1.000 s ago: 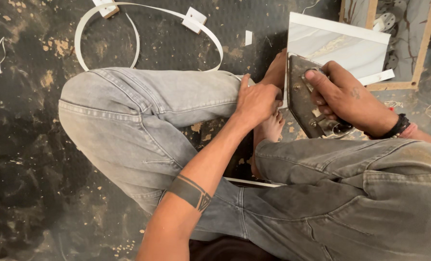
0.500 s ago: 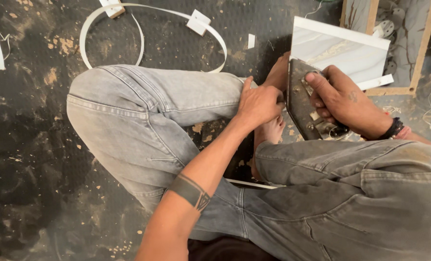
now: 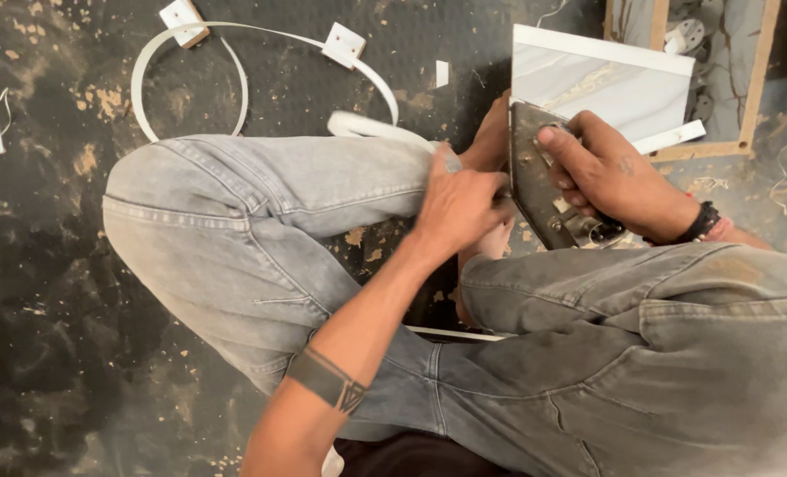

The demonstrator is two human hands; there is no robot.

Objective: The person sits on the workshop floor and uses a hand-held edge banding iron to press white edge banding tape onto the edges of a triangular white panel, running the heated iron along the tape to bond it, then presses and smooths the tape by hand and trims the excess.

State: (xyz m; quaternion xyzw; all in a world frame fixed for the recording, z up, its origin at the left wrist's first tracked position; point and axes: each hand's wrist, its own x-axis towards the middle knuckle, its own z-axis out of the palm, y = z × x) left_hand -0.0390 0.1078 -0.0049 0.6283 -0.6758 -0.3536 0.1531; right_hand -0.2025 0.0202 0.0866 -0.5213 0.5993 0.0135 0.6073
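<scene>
I sit on the floor in grey jeans with my knees bent. My right hand (image 3: 610, 172) grips a worn metal hand tool (image 3: 534, 190) and presses it against the near edge of a white marbled panel (image 3: 601, 93) that stands upright in front of me. My left hand (image 3: 459, 203) reaches across my left knee and rests beside the tool's left side, fingers curled; what it holds, if anything, is hidden. A bare foot (image 3: 490, 141) shows behind the left hand, next to the panel's lower corner.
A long white edge-band strip (image 3: 261, 35) loops over the dark dusty floor at the top left, with two small white blocks (image 3: 343, 44) on it. A wooden-framed board (image 3: 729, 79) lies behind the panel at the top right. Sawdust flecks cover the floor.
The view has shifted to the right. My left hand has moved slightly nearer the tool. My right hand keeps its grip on the tool at the panel's edge.
</scene>
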